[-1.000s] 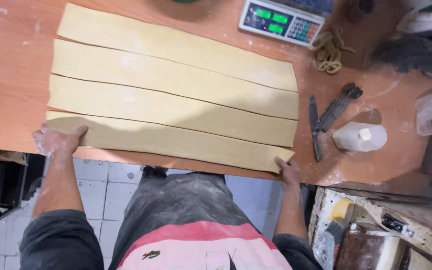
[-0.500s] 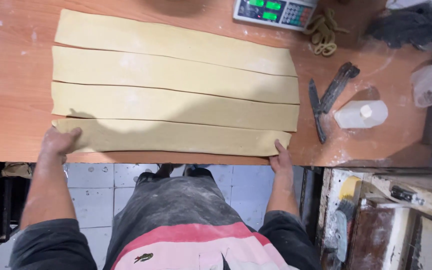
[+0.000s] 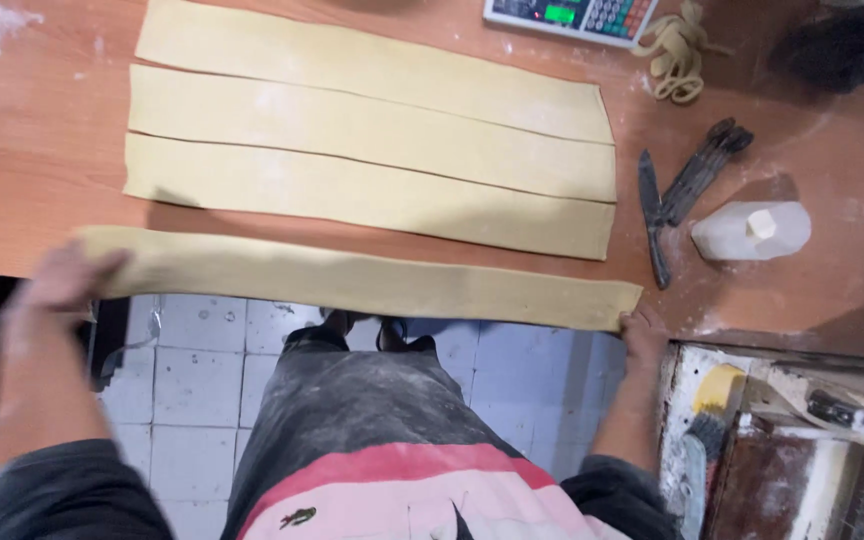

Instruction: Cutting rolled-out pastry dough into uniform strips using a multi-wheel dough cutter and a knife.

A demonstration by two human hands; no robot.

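At the far left, the left hand (image 3: pixel 62 285) grips the left end of a long dough strip (image 3: pixel 352 280). The hand is blurred, so I cannot tell how its fingers lie beyond that they close over the strip's end. Here the wooden table (image 3: pixel 32 170) is bare between its left edge and the dough, with a dusting of flour in the far corner.

The held strip runs left to right, its long axis roughly along the table's near edge, dipping slightly toward the right. It sits off the near edge over most of its length, hanging above the tiled floor (image 3: pixel 212 360) and the person's flour-dusted apron (image 3: pixel 372 420). A clear gap of bare wood separates it from the three dough strips (image 3: pixel 372 150) that lie flat on the table behind it, parallel to each other and touching along their cuts.

At the strip's right end, the right hand (image 3: pixel 640 335) pinches the corner, fingers pressed together beneath it.

Further right, beyond the strips' ends, lie a dark knife (image 3: pixel 652 220) and a dark-handled tool (image 3: pixel 702 170), then a white plastic bottle (image 3: pixel 752 230) on its side. A digital scale (image 3: pixel 572 15) sits at the far edge, with dough scraps (image 3: pixel 677 60) beside it.
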